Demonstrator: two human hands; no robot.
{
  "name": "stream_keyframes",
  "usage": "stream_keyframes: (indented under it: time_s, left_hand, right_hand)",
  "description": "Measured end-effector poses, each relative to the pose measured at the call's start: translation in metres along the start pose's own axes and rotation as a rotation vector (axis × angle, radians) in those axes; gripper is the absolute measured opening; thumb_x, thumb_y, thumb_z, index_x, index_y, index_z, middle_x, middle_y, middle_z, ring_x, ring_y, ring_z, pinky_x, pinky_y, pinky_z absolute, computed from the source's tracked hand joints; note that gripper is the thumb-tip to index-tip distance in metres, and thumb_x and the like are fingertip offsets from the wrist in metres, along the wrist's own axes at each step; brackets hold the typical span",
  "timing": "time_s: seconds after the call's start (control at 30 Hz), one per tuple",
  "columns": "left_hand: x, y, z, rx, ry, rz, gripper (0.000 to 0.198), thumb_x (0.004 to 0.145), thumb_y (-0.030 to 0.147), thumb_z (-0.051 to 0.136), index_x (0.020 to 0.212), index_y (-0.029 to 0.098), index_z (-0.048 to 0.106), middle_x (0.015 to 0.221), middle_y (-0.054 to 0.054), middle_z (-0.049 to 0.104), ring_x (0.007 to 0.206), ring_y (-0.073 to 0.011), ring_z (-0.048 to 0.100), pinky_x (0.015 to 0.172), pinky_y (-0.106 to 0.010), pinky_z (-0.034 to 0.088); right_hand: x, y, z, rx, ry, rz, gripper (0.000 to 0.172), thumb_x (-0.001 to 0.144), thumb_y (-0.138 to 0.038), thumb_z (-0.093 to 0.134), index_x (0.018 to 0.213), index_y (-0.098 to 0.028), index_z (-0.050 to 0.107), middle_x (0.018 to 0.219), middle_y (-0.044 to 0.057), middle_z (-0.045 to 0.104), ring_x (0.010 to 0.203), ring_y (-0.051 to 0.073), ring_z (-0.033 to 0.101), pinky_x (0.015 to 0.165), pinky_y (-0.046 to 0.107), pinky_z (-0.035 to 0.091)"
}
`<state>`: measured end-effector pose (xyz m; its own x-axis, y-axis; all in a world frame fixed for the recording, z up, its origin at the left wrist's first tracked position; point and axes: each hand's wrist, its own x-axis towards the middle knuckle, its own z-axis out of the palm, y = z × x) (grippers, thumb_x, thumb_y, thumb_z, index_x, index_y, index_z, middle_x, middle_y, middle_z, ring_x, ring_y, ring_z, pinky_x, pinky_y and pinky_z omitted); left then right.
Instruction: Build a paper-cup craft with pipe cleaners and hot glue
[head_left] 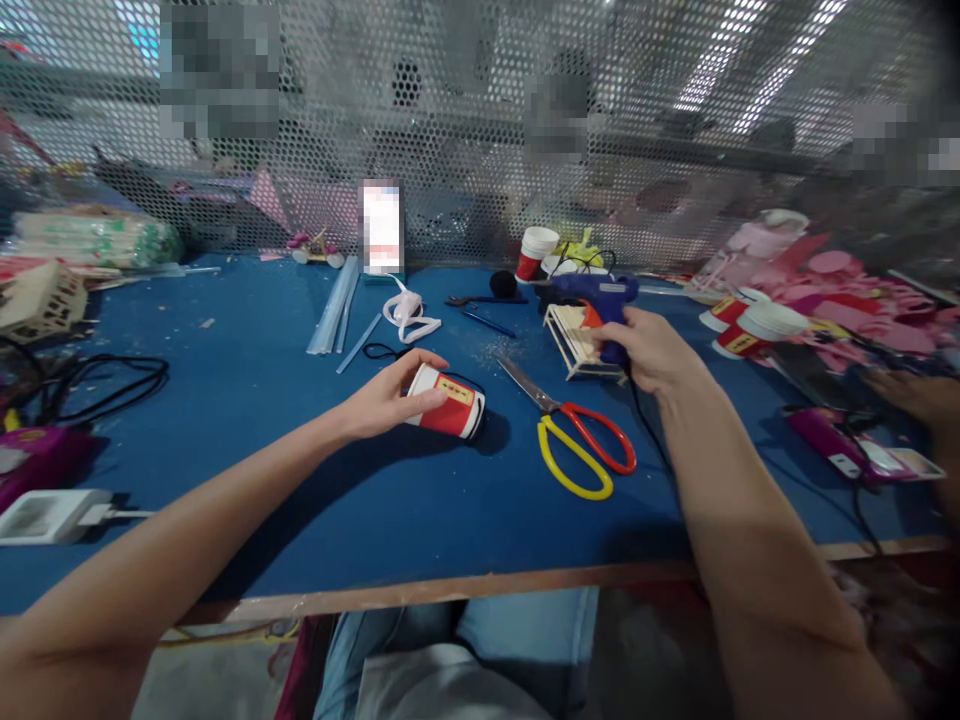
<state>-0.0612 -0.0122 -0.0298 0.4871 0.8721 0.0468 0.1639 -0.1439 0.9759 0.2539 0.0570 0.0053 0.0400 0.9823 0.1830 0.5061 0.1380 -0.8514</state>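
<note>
My left hand (397, 398) is closed round a red and white paper cup (454, 408), tilted on its side just over the blue table. A dark cord runs along the cup. My right hand (651, 345) grips a blue hot glue gun (606, 290) by its handle, the nozzle pointing left. Below the gun stands a small wooden stick rack (571, 345), partly hidden by it. Between my hands lie scissors (556, 405) with one red and one yellow handle, blades partly apart. Blue-handled pliers (487, 312) rest farther back.
Clear glue sticks (335, 308), a white ribbon (409, 310) and a phone (382, 228) are at the back. Stacked cups (537, 250) stand behind the gun. A purple power strip (840, 445) and another person's hand (911, 395) are at right. A white adapter (56, 517) sits left.
</note>
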Motion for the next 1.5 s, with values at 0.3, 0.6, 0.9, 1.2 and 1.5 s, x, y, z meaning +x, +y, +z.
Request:
stream_keyframes:
  time_s: [0.3,0.6,0.9,1.2,1.5]
  left_hand:
    - [0.004,-0.007,-0.001,-0.126,0.130,-0.107,0.043,0.071,0.041,0.061,0.106,0.021,0.046,0.091,-0.002,0.055,0.069,-0.0102,0.053,0.054,-0.019,0.041]
    - [0.005,-0.006,-0.004,-0.161,0.217,-0.073,0.043,0.070,0.040,0.063,0.104,0.019,0.049,0.092,-0.003,0.057,0.070,-0.0105,0.054,0.057,-0.020,0.043]
    - [0.004,-0.001,-0.003,-0.156,0.241,-0.042,0.043,0.069,0.040,0.064,0.103,0.018,0.050,0.092,-0.004,0.059,0.072,-0.0119,0.056,0.059,-0.022,0.044]
    - [0.003,0.000,-0.002,-0.141,0.239,-0.036,0.042,0.069,0.040,0.064,0.103,0.018,0.049,0.089,-0.003,0.058,0.071,-0.0112,0.056,0.059,-0.022,0.044]
    - [0.003,0.001,-0.001,-0.123,0.235,-0.024,0.043,0.068,0.040,0.065,0.101,0.018,0.049,0.086,-0.003,0.059,0.068,-0.0114,0.055,0.058,-0.022,0.043]
  right_hand:
    - [-0.066,-0.042,0.020,0.129,-0.357,-0.050,0.018,0.075,-0.033,0.060,0.082,-0.017,0.060,0.064,0.001,0.059,0.051,0.009,0.052,0.048,0.022,0.044]
    - [-0.084,-0.048,0.025,-0.087,-0.453,-0.114,0.020,0.075,-0.038,0.058,0.066,-0.020,0.056,0.047,-0.003,0.053,0.039,0.010,0.048,0.042,0.025,0.043]
    - [-0.086,-0.047,0.025,-0.249,-0.451,-0.131,0.035,0.076,-0.043,0.056,0.049,-0.022,0.046,0.042,-0.002,0.051,0.038,0.013,0.049,0.045,0.029,0.044]
    - [-0.086,-0.050,0.026,-0.261,-0.451,-0.106,0.037,0.076,-0.042,0.056,0.047,-0.022,0.045,0.042,-0.002,0.052,0.037,0.012,0.049,0.045,0.028,0.044]
    - [-0.084,-0.046,0.026,-0.260,-0.423,-0.119,0.033,0.075,-0.042,0.058,0.050,-0.022,0.050,0.043,-0.002,0.054,0.040,0.013,0.050,0.046,0.029,0.045]
